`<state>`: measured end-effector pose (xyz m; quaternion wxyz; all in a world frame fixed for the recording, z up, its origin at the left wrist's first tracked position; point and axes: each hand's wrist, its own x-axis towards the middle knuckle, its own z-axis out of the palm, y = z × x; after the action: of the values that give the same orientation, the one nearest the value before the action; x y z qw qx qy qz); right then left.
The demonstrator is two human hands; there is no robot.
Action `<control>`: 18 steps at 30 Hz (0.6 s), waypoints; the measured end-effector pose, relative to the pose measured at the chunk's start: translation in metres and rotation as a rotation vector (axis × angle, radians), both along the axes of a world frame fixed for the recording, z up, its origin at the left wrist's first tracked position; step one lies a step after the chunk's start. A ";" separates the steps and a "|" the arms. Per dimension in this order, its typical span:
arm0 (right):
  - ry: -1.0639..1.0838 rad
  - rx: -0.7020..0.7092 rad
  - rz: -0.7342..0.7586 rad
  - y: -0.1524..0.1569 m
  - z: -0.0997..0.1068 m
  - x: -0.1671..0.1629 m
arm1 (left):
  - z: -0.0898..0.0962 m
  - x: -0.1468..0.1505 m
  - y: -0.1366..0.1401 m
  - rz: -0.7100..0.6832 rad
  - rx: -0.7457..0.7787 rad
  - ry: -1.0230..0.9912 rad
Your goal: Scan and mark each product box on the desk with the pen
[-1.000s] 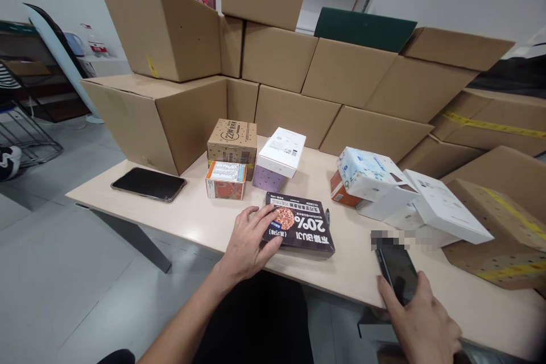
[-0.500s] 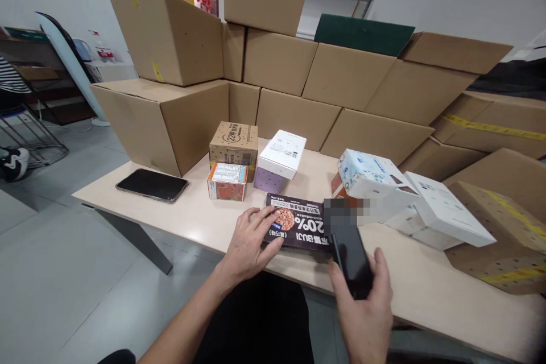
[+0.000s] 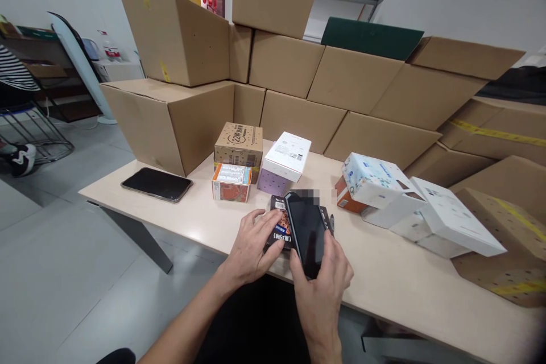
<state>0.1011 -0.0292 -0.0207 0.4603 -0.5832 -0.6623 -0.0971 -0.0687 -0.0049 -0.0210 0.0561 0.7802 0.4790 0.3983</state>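
Phone gripped in right hand, kinda tilted over the black box that the loosely spread left hand rests on.

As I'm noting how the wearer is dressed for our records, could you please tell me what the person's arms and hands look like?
The left hand and right hand are ungloved, with five slender fingers each where visible. No sleeve shows on the left forearm, and I see no watch or bracelet. Black clothing covers the lap.
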 end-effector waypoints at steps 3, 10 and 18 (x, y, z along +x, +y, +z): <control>-0.006 -0.002 -0.001 0.000 0.001 -0.001 | 0.000 0.000 0.000 -0.002 -0.004 0.009; 0.016 -0.003 0.014 0.002 0.002 -0.008 | 0.003 -0.002 0.001 -0.019 -0.048 0.026; 0.039 -0.013 0.024 0.001 0.000 -0.007 | 0.000 -0.004 0.004 -0.050 -0.104 0.019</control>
<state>0.0940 -0.0278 -0.0203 0.4703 -0.5801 -0.6607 -0.0761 -0.0724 -0.0009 -0.0213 0.1022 0.7916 0.4800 0.3639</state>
